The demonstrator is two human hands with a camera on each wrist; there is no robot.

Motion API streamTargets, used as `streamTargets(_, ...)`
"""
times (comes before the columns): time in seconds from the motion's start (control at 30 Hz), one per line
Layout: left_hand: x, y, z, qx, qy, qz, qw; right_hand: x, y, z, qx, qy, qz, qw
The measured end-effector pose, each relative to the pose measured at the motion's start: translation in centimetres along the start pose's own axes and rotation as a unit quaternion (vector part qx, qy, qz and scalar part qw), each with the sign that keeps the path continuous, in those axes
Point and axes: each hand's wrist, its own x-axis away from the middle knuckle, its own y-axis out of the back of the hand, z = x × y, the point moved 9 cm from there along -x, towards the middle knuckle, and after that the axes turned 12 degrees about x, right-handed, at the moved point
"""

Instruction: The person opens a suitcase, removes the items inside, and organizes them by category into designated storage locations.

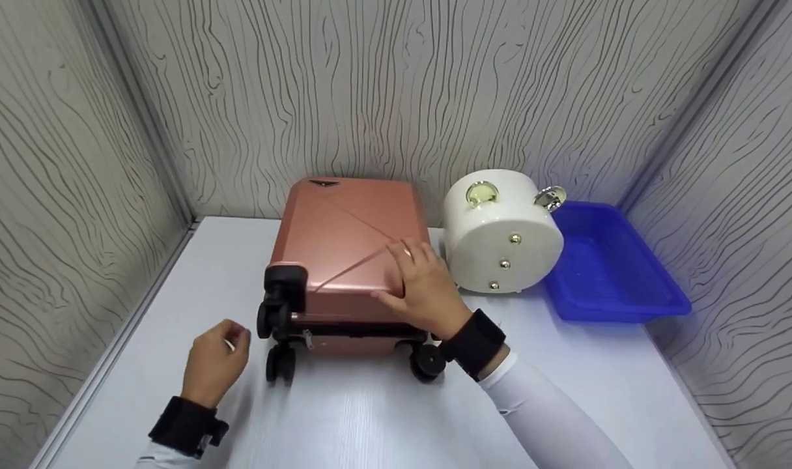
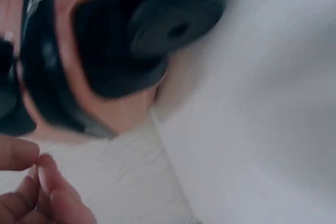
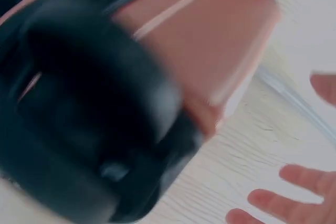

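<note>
A rose-pink hard-shell suitcase (image 1: 357,241) lies flat, its black wheels (image 1: 281,361) toward me. A zipper pull (image 1: 308,339) hangs at its near end, left of the middle. My right hand (image 1: 428,290) is over the suitcase's near right corner, fingers spread; whether it touches the shell I cannot tell. In the right wrist view, its fingers (image 3: 302,182) are parted with nothing between them. Left of the near wheels, my left hand (image 1: 215,361) is raised with curled fingers. Its thumb and fingertips (image 2: 50,174) meet in the left wrist view, with nothing visible between them.
A round cream-white case (image 1: 503,254) with gold studs and ear-like metal pieces stands right of the suitcase. Beside it sits a blue plastic tray (image 1: 621,307). Wood-grain patterned walls (image 1: 383,85) enclose the white table (image 1: 363,423) at the back and sides.
</note>
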Motion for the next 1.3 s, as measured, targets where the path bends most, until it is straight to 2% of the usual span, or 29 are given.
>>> streamTargets(0.13,1.9,-3.6,0.0,0.018,0.016,0.053,0.9983,0.1,-2.2,-0.9,-0.002,-0.003,0.088,0.996)
streamTargets(0.2,2.2,-5.3,-0.6,0.032,0.015,0.075,0.9966,0.3,-3.1,-1.3,0.003,-0.004,0.111,0.994)
streamTargets(0.3,2.4,-7.1,-1.4,0.042,0.008,0.096,0.9945,0.6,-3.8,-1.5,0.025,0.001,0.121,0.992)
streamTargets(0.4,2.2,-7.9,-1.8,0.038,0.004,0.093,0.9950,0.8,-4.1,-1.5,0.043,0.010,0.110,0.993)
streamTargets(0.67,1.9,-8.4,-0.9,0.053,0.039,0.063,0.9958,0.8,-4.3,-1.3,0.047,0.023,0.093,0.994)
streamTargets(0.73,2.0,-8.5,-0.9,0.060,0.031,0.056,0.9961,0.7,-4.3,-1.2,0.052,0.025,0.091,0.994)
streamTargets(0.83,2.2,-8.6,-1.1,0.059,0.000,0.052,0.9969,0.7,-4.2,-1.1,0.055,0.029,0.090,0.994)
streamTargets(0.9,2.5,-8.5,-1.5,0.045,-0.035,0.047,0.9972,0.7,-4.2,-1.0,0.056,0.031,0.091,0.994)
streamTargets(1.0,3.2,-8.2,-2.3,-0.005,-0.099,0.035,0.9945,0.7,-4.2,-0.9,0.054,0.035,0.091,0.994)
streamTargets(1.07,3.6,-8.0,-2.9,-0.050,-0.148,0.021,0.9876,0.8,-4.3,-1.0,0.055,0.036,0.091,0.994)
streamTargets(1.13,3.9,-7.8,-3.4,-0.094,-0.195,0.002,0.9763,0.8,-4.3,-1.1,0.056,0.036,0.088,0.994)
streamTargets(1.23,4.1,-7.2,-3.9,-0.137,-0.245,-0.028,0.9595,0.9,-4.2,-1.2,0.056,0.033,0.086,0.994)
streamTargets(1.3,4.3,-6.5,-4.0,-0.151,-0.266,-0.049,0.9508,1.0,-4.2,-1.2,0.052,0.030,0.090,0.994)
